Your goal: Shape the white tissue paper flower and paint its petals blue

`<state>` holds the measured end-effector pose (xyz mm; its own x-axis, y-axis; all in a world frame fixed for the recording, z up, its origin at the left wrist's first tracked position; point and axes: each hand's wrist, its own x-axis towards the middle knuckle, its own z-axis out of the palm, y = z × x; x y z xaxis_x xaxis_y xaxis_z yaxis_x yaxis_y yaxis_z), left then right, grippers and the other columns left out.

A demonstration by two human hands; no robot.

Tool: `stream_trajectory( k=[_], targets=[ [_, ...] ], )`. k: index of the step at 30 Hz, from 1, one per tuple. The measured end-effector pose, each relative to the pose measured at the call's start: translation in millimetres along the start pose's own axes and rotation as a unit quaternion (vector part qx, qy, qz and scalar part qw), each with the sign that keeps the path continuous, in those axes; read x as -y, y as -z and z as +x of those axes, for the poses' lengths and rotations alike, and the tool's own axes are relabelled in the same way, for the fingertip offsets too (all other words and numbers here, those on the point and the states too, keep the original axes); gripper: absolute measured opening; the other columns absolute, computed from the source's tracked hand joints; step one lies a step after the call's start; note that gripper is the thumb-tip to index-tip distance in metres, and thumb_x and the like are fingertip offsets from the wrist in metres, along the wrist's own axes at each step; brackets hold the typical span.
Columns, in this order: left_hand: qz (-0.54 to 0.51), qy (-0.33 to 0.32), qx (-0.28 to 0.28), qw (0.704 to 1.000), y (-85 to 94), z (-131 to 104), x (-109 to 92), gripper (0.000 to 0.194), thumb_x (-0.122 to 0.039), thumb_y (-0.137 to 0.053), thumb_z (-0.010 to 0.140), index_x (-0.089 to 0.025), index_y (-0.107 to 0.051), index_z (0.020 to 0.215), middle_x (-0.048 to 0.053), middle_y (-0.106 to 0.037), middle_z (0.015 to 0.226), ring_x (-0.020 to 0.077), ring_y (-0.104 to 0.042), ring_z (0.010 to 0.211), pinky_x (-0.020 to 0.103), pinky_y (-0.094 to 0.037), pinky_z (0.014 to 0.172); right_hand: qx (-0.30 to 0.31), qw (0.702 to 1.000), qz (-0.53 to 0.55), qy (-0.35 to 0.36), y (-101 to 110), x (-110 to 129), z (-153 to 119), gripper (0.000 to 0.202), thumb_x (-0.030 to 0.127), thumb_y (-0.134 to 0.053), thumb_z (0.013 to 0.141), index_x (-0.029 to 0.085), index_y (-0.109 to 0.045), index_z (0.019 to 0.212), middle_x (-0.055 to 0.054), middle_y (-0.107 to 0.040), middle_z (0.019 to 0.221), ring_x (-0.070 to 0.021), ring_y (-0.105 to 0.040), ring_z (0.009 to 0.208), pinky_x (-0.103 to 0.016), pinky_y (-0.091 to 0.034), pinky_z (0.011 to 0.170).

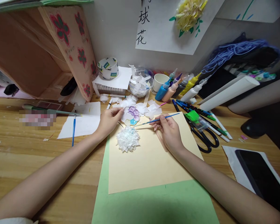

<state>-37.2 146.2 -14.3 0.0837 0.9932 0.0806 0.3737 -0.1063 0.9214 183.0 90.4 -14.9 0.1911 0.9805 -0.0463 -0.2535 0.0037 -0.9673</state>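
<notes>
My left hand (110, 119) pinches the rim of a small white paint palette (125, 117), whose wells carry purple and bright blue paint. A thin blue paintbrush (164, 117) is gripped in my right hand (169, 130), its tip pointing left to the palette's lower edge; whether it touches is too small to tell. Just below the palette, a white ruffled paper flower (128, 138) with a light blue tint at its top lies on a cream sheet (142, 168). Beneath that is a green sheet (154, 202). A flat wooden stick (161, 141) shows beside my right hand.
Paint bottles (162, 91) and a paper cup (160, 82) stand at the back, near a bowl of paper scraps (141, 84). Black-handled scissors (204, 141) and several markers lie right, a phone (259, 171) farther right. Another brush (73, 130) rests left on white paper (88, 121).
</notes>
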Motion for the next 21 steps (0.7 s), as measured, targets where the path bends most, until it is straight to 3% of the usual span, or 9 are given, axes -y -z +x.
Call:
stream_trajectory(
  k=[21],
  targets=[
    [-0.010, 0.002, 0.001, 1.000, -0.7, -0.8, -0.4, 0.039, -0.045, -0.059, 0.082, -0.012, -0.075, 0.097, 0.007, -0.074, 0.091, 0.0187, -0.064, 0.078, 0.026, -0.048, 0.067, -0.010, 0.999, 0.034, -0.006, 2.6, 0.0, 0.7, 0.029, 0.047, -0.067, 0.079, 0.019, -0.060, 0.076, 0.000, -0.068, 0.062, -0.0083, -0.061, 0.056, -0.018, -0.048, 0.053]
  ],
)
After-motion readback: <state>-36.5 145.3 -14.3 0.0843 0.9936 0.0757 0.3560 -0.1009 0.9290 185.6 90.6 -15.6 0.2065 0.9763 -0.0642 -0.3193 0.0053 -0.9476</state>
